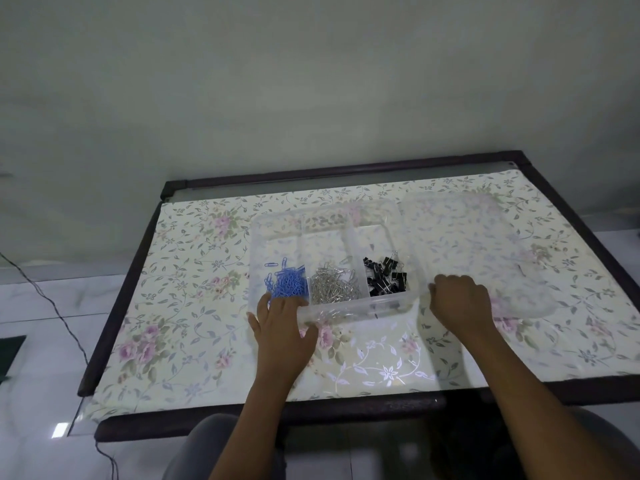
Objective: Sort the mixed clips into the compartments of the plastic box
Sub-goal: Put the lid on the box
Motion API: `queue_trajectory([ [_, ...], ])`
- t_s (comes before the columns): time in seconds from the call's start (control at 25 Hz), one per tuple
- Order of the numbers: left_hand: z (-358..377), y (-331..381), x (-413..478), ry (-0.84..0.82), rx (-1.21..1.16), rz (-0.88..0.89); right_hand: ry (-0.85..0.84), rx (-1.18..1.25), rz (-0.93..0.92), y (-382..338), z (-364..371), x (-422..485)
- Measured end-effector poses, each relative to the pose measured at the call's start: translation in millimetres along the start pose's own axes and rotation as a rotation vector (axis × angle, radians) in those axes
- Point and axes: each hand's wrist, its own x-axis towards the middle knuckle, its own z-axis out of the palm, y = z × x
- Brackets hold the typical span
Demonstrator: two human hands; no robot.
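Before us a plain pale wall [311, 81] rises behind a dark-framed table [117, 289], covered by a floral cloth [207, 341] printed with pink blossoms and grey-green leaves. On the cloth, a little right of centre, we see the clear plastic box [346, 308], open at the top and divided into compartments. Three of them run side by side along the near part. The left one holds blue paper clips [289, 285], the middle one holds silver paper clips [334, 287], and the right one holds black binder clips [386, 280]. A narrow far compartment [325, 220] runs across the back, and through it we make out only the cloth pattern. Just beside the box on its right lies the translucent lid [485, 244], slightly blurred, so its exact tilt escapes us. Our left hand [282, 330] holds the near left corner of the box, fingers laid over the rim beside the blue clips and the thumb against the near wall. Our right hand [460, 301] sits at the near left edge of the lid, close to the box's right wall, its fingers curled round that edge. To the left, a thin dark cable [52, 303] trails over the pale tiled floor [34, 375]. At the near edge, under the table, grey-clad knees [221, 441] show.
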Motion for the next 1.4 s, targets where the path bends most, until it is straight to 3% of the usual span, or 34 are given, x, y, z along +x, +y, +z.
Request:
queue_trajectory([
  [0.08,-1,5,2,0.023,-0.066,-0.036,0.344,0.151,-0.019,-6,-23,6],
  [0.2,-5,14,6,0.042,-0.156,-0.065,0.572,0.379,-0.132,-17,-66,3],
  [0.36,-22,16,13,0.213,-0.446,-0.054,0.507,0.322,-0.505,-53,-70,-14],
  [0.44,-36,15,22,0.352,-0.661,-0.193,0.425,0.210,-0.686,-65,-55,-16],
  [0.56,-49,-1,40,0.404,-0.945,-0.452,0.186,0.228,-0.845,-65,-35,-16],
  [0.64,-53,-9,45,0.431,-0.899,-0.539,0.097,0.313,-0.778,-58,-33,-15],
  [0.76,-59,-14,49,0.545,-0.782,-0.614,0.091,0.438,-0.639,-49,-36,-5],
  [0.88,-60,-26,56,0.474,-0.868,-0.685,0.193,0.482,-0.489,-49,-34,-2],
  [0.96,-58,-27,56,0.390,-0.901,-0.674,0.278,0.543,-0.219,-50,-34,1],
  [1.08,-54,-21,49,0.337,-0.703,-0.617,0.101,0.580,0.138,-42,-27,15],
  [1.24,-51,-25,51,0.299,-0.798,-0.678,0.003,0.716,0.176,-31,-23,19],
  [1.4,-47,-28,50,0.238,-0.818,-0.713,-0.063,0.921,0.398,-28,-30,24],
])
